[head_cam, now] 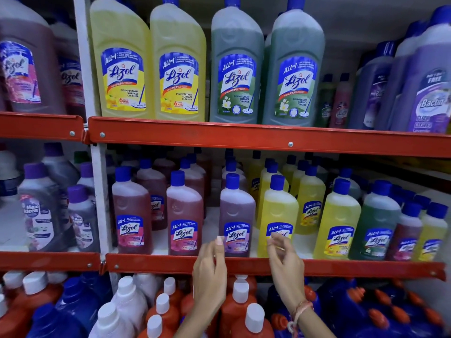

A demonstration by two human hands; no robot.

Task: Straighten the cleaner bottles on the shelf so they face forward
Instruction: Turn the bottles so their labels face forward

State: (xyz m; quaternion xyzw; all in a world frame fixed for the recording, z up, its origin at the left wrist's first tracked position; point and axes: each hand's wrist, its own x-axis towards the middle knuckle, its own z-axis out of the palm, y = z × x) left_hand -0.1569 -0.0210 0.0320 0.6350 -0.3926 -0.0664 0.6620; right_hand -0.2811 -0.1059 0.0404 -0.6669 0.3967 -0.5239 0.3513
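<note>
purple bottle (236,215) between open hands

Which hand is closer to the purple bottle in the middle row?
The left hand. Its fingertips reach up beside the lower left edge of the purple bottle, nearly touching it. The right hand is further right, in front of the yellow bottle next door.

middle shelf (244,264) | red front rail | cleaner bottles (236,215) upright in rows

Bottles (237,215) are translucent, matt plastic with glossy printed labels (236,236) and smooth blue caps (232,181). Shelf rails (244,139) are red painted metal with bare screws (290,144).
</note>
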